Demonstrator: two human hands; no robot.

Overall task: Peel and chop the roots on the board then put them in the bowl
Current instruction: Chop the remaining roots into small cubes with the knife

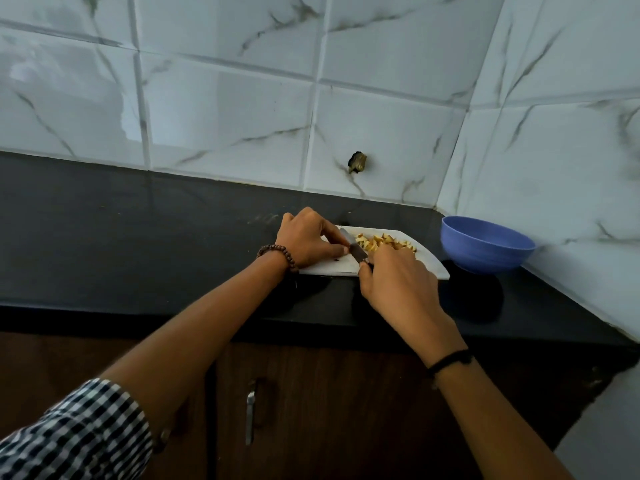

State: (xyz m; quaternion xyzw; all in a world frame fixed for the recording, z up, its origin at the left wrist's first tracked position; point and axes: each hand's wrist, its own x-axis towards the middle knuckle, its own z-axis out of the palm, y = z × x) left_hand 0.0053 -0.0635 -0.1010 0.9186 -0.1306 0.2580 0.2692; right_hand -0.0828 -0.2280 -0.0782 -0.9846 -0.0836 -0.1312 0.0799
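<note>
A white cutting board (332, 266) lies on the black counter, with a pile of small yellowish chopped root pieces (384, 242) at its far side. My right hand (394, 282) grips the handle of a knife (353, 247) whose blade lies across the board. My left hand (308, 242) sits on the board's left end with fingers curled, fingertips and thumb against the blade; whether a root piece is under them is hidden. A blue bowl (485, 244) stands to the right of the board, near the corner.
The black counter (138, 237) runs along a tiled wall (242, 98) and meets a side wall at the right, just behind the bowl. A dark hole (357, 162) marks the tile above the board. Below the counter is a brown cabinet with a metal handle (250, 410).
</note>
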